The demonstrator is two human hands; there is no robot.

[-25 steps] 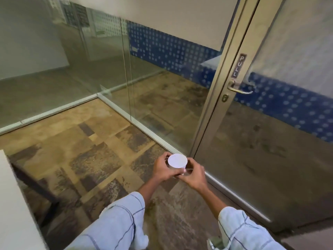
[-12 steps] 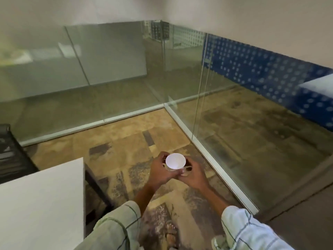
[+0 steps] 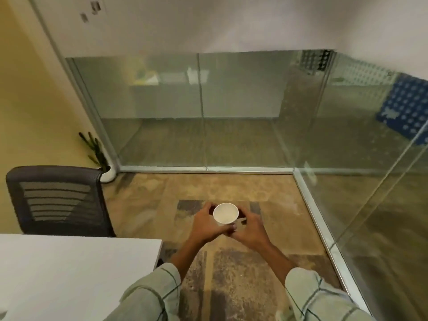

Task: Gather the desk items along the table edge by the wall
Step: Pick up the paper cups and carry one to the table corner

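A white rectangular tabletop (image 3: 69, 274) sits left of and below the grip, over patchy brown carpet floor (image 3: 231, 274).

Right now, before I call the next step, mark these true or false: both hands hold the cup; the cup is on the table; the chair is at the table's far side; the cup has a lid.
1. The left hand and right hand both hold the white cup: true.
2. The cup rests on the table: false, it is held above the floor.
3. The chair stands at the table's far side: true.
4. The cup has a lid: false, its mouth is open.
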